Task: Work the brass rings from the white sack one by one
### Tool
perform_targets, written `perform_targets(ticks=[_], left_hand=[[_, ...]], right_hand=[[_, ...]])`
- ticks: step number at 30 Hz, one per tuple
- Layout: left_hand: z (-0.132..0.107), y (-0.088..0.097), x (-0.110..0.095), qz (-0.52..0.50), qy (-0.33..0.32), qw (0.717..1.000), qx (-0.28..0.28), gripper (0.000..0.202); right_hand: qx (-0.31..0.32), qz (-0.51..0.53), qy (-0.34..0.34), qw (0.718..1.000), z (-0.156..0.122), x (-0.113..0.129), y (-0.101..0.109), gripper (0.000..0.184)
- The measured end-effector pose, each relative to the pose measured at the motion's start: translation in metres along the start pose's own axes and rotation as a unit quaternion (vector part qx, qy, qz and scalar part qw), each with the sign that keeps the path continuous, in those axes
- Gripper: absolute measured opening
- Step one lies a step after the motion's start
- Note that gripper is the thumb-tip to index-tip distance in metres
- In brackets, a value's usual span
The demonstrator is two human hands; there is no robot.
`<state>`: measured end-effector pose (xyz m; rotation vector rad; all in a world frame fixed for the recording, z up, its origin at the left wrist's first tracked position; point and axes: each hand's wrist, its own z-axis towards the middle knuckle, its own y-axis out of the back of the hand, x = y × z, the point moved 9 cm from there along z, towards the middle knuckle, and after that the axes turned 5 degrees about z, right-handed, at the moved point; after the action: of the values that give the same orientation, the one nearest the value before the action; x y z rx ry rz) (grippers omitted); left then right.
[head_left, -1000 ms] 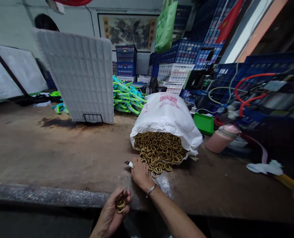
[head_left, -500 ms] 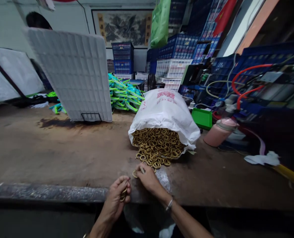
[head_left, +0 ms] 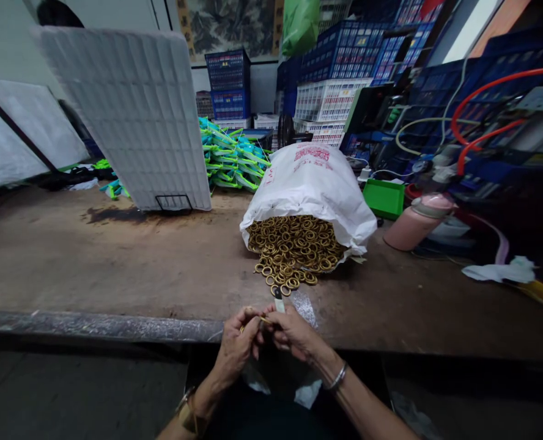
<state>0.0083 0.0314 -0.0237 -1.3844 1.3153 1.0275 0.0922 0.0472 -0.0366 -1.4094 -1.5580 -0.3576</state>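
Meeting at the near edge of the table [head_left: 92, 263], both hands are curled in: the left hand [head_left: 235, 343] pinches a brass ring [head_left: 265, 319], the right hand [head_left: 294, 333] clamps a small tool [head_left: 279, 301], fingertips by that ring. Farther off, loose rings [head_left: 294, 244] spill from a white sack [head_left: 308, 189]; the table stretches left, a board [head_left: 147, 122] standing far left.

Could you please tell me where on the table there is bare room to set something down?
The widest bare patch of table lies left of the sack, between the white panel and the front edge. Another lies right of the rings, in front of the bottle. It is crowded at the sack's mouth, where rings spill out, and around the green tray.
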Motion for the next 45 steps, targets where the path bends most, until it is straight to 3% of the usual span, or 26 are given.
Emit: perform_targets(ticks=[8,12,17,21,29,31,33,35,37,41,45], left_hand=[[-0.003,0.004,0.001,0.006,0.007,0.999,-0.043,0.033],[-0.004,0.001,0.007,0.025,0.015,0.999,-0.016,0.032],[-0.004,-0.006,0.022,-0.028,0.066,0.997,0.036,0.031],[-0.005,-0.006,0.026,-0.072,0.094,0.992,0.038,0.033],[-0.008,-0.007,0.020,-0.133,0.102,0.984,0.052,0.033],[-0.007,-0.005,0.019,-0.138,0.098,0.985,0.041,0.034],[-0.006,-0.002,0.017,-0.130,0.083,0.988,0.027,0.034],[-0.005,0.000,0.015,-0.116,0.067,0.991,0.015,0.034],[-0.005,0.000,0.014,-0.098,0.054,0.994,0.011,0.034],[-0.006,0.002,0.017,-0.059,0.058,0.997,0.008,0.033],[-0.006,0.005,0.018,-0.046,0.055,0.997,-0.001,0.033]], right_hand=[[-0.046,-0.063,0.077,0.994,-0.001,0.004,0.008,0.034],[-0.088,-0.160,0.116,0.976,0.001,0.010,0.015,0.031],[-0.120,-0.270,0.183,0.938,0.001,0.024,0.014,0.021],[-0.118,-0.304,0.192,0.925,0.000,0.027,0.009,0.021],[-0.103,-0.281,0.181,0.937,0.002,0.024,0.010,0.024],[-0.125,-0.327,0.198,0.915,-0.002,0.027,0.014,0.025],[-0.131,-0.415,0.214,0.875,-0.006,0.028,0.011,0.020],[-0.113,-0.494,0.221,0.833,-0.009,0.026,0.004,0.014],[-0.096,-0.541,0.221,0.806,-0.011,0.022,-0.002,0.018],[-0.105,-0.595,0.218,0.767,-0.011,0.018,-0.006,0.027],[-0.112,-0.616,0.214,0.750,-0.011,0.019,-0.008,0.028]])
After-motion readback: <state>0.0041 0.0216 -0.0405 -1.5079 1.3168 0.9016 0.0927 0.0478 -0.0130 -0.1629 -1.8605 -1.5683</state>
